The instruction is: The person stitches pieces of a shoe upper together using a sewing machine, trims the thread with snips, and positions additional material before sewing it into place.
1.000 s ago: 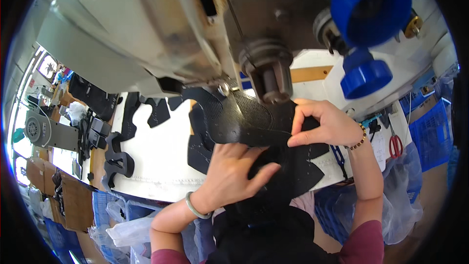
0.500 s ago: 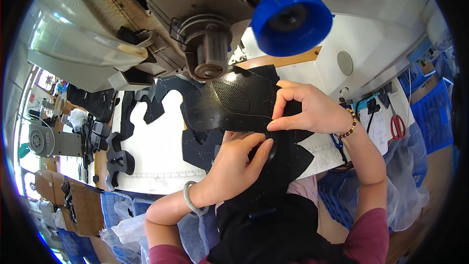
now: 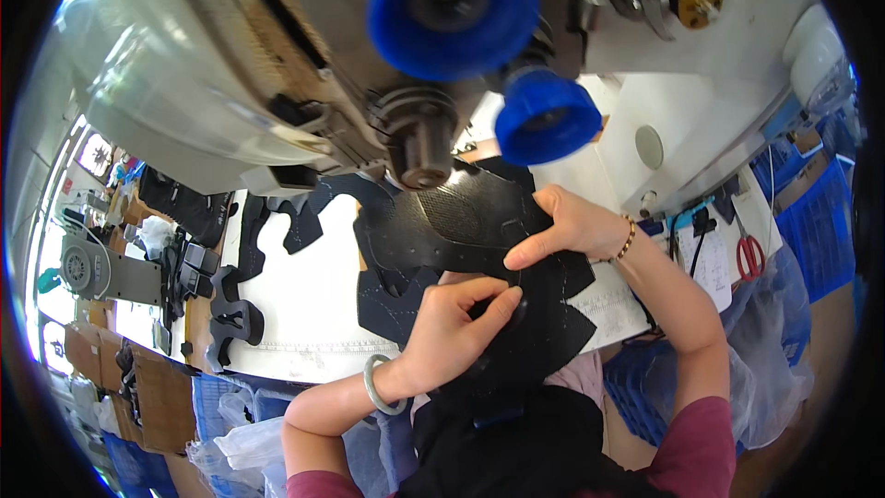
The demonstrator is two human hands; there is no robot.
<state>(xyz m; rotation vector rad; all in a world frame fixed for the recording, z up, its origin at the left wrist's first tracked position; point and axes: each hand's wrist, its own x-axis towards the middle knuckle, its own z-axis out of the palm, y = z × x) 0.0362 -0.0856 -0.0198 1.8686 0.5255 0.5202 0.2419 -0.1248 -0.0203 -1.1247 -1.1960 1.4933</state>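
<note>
Nearest the camera, the left hand (image 3: 452, 332) pinches the lower edge of a black perforated shoe-upper panel (image 3: 466, 221) between thumb and forefinger, a pale green bangle (image 3: 376, 385) on its wrist. Just beyond, the right hand (image 3: 564, 226) clamps the panel's right edge, thumb and fingers pressed together on the material, a beaded bracelet (image 3: 628, 240) at the wrist. The panel lies on the white surface (image 3: 304, 304), over more black cut pieces that spill toward the lap, and its far end sits right under the sewing machine's post and presser area (image 3: 419, 143). To the left, other black cut pieces (image 3: 230, 309) lie apart on the surface. Farther off, two blue thread-spool caps (image 3: 452, 5) sit on the machine head, and red-handled scissors (image 3: 749, 254) rest well to the right.

The step in hand looks like aligning the panel with the piece beneath it before stitching. The next move seems to call for holding both layers flat and matched at the edges while feeding them evenly under the needle, fingers kept clear of it.
</note>
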